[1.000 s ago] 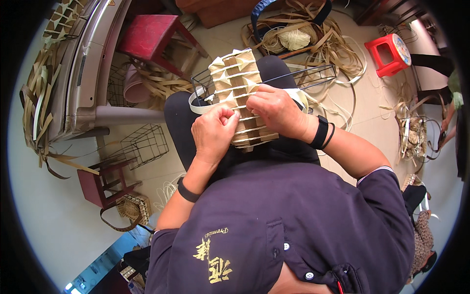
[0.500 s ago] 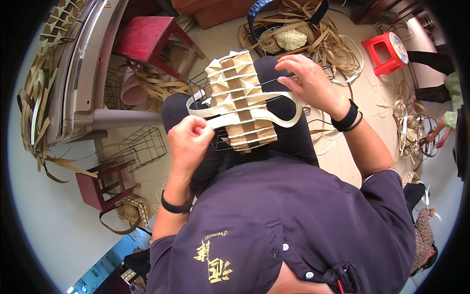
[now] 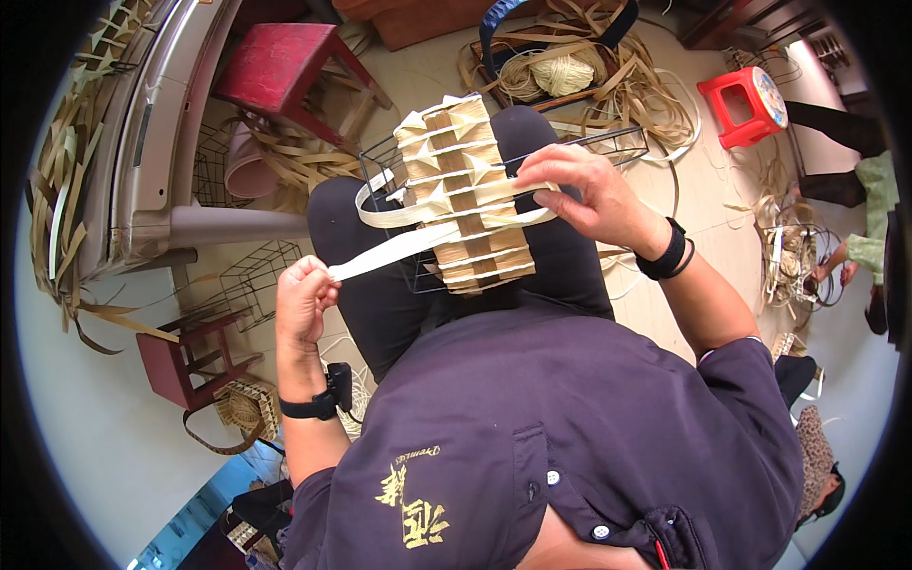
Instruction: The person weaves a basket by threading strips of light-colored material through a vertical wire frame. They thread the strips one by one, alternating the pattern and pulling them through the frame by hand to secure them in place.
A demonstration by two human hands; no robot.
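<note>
A wire basket frame (image 3: 616, 144) rests across my lap, with a panel of woven tan and cream flat strips (image 3: 463, 157) on it. A brown strip runs lengthwise down the panel's middle. My left hand (image 3: 306, 302), fingers closed in a pinch, holds a cream strip (image 3: 394, 250) stretched out to the left of the panel. At the panel's right edge my right hand (image 3: 591, 195) has thumb and fingers around the small loop of this strip. Another curve of cream strip (image 3: 369, 211) stands out on the panel's left side.
A red wooden stool (image 3: 275, 71) stands far left, near a pink bucket (image 3: 252, 166) and loose strips. Beyond my knees lies a tray of cord and strips (image 3: 565, 74). A red plastic stool (image 3: 746, 104) and another person's hand (image 3: 836, 266) are on the right.
My left hand has moved left and down, drawing the cream strip out long. The loop on the right has shrunk, and my right hand has come in to it.
</note>
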